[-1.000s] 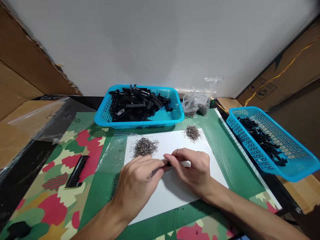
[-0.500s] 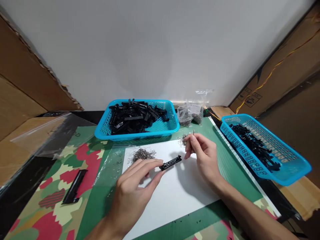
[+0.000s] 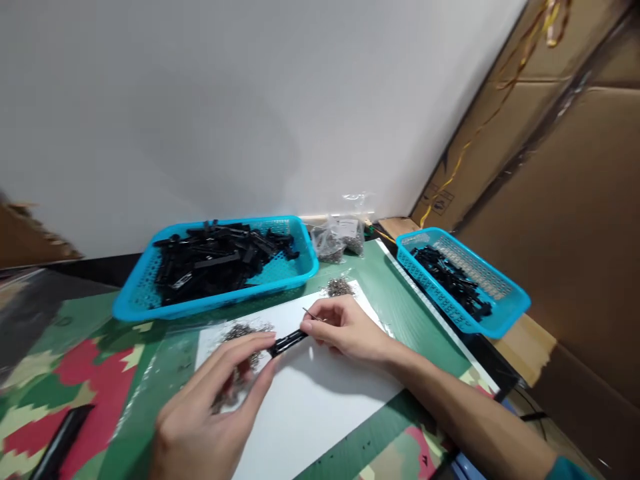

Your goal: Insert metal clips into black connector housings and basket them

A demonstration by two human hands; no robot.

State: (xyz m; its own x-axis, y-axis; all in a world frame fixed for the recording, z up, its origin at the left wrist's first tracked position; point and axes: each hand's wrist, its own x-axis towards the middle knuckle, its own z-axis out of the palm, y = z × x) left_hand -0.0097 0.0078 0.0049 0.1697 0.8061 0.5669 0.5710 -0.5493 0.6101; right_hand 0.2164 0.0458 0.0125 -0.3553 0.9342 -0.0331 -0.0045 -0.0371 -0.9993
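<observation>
Between thumb and fingers, my left hand (image 3: 215, 400) grips one end of a slim black plastic part (image 3: 289, 342) above a white sheet (image 3: 320, 407). My right hand (image 3: 345, 327) is pinched at the part's other end, with a thin metal pin (image 3: 311, 313) sticking out from its fingers. Its fingertips hide that end of the part. A pile of small metal pieces (image 3: 245, 331) lies on the sheet behind my left hand, partly covered by it. Another small metal pile (image 3: 340, 287) sits beyond my right hand.
A blue basket (image 3: 305, 277) of black parts stands at the back left, and another blue basket (image 3: 515, 303) at the right. Plastic bags (image 3: 347, 237) of metal pieces lie between them. A longer black piece (image 3: 63, 443) rests at the lower left.
My right hand has moved in to the black part and now meets its far end. The view has turned to the right, so the baskets appear further left.
</observation>
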